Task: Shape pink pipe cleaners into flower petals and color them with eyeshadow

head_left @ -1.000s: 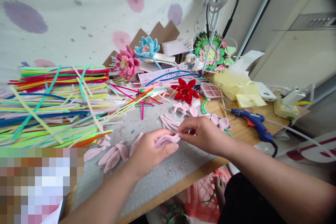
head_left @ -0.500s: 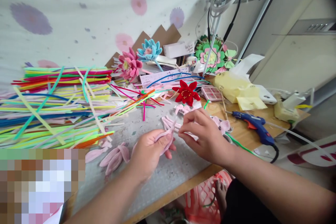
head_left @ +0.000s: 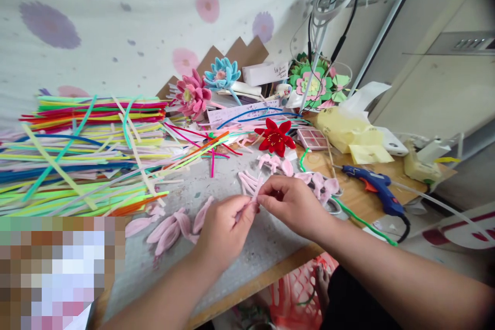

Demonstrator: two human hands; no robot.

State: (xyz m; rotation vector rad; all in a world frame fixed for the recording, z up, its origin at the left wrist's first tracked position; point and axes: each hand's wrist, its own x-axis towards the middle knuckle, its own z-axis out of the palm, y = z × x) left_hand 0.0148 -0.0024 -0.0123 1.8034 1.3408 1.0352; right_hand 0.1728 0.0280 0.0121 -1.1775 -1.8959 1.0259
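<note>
Left hand [head_left: 225, 227], fingers curled, pinched a pale-pink chenille stem [head_left: 256, 194], presumably steadying it for the right hand [head_left: 296, 201], whose bunched fingertips gripped its end.

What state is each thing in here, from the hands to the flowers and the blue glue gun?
Left hand: closed on a pale pink fuzzy piece
Right hand: fingertips pinched at that piece
Pink petals: shaped, lying on the mat
Red flower: petals spread
Blue flower: petals spread
Fuzzy stems: heaped
Glue gun: lying down, unheld; on or off unclear
</note>
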